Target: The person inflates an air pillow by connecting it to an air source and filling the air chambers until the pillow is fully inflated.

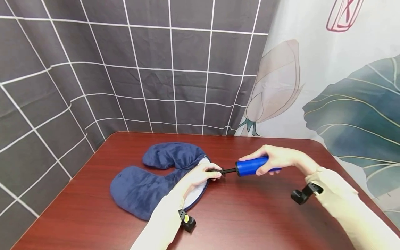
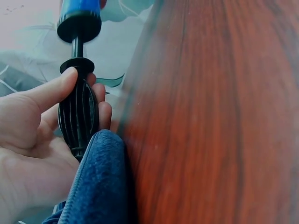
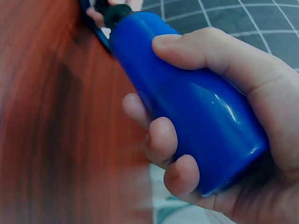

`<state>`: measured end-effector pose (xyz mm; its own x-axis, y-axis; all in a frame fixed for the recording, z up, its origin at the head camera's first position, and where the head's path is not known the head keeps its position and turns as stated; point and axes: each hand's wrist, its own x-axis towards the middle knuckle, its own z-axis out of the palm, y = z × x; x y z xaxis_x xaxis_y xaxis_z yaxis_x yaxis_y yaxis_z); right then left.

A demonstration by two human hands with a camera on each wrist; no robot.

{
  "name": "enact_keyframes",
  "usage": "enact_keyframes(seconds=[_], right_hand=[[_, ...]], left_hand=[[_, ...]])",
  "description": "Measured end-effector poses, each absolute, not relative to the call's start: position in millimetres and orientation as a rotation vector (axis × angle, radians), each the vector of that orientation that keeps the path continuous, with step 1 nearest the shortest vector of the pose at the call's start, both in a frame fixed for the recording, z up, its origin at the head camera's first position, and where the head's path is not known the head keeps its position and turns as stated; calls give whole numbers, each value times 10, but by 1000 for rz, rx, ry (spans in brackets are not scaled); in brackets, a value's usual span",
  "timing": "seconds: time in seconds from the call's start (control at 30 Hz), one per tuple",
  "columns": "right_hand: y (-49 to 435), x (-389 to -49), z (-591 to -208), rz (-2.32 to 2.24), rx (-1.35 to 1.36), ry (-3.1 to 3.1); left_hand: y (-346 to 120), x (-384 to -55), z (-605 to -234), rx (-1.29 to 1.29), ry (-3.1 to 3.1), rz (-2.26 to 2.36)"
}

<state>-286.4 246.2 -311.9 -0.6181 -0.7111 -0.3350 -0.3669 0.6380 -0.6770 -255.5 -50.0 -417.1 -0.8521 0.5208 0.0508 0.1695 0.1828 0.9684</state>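
The pump point(image 1: 250, 167) is over the desk point(image 1: 250, 215), to the right of the blue pillow point(image 1: 137, 191). The left hand point(image 1: 198, 174) has its fingers curled around the black handle point(image 2: 74, 119), close by the pillow's right edge. The right hand point(image 1: 279, 158) has its fingers wrapped around the blue barrel point(image 3: 196, 112). Between handle and barrel, a thin rod point(image 1: 230, 171) is visible.

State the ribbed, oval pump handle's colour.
The pump handle is black, seen best in the left wrist view.
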Motion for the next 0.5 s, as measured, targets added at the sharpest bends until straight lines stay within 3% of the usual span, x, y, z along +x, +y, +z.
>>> enact_keyframes(seconds=[0.23, 0.5], right_hand=[[2157, -2907, -3340, -743, -871, 2276], [2235, -2906, -3392, -752, -882, 2278]], left_hand=[[-504, -2534, -4160, 679, 2221, 1700], [-474, -2522, -4132, 661, 2260, 1663]])
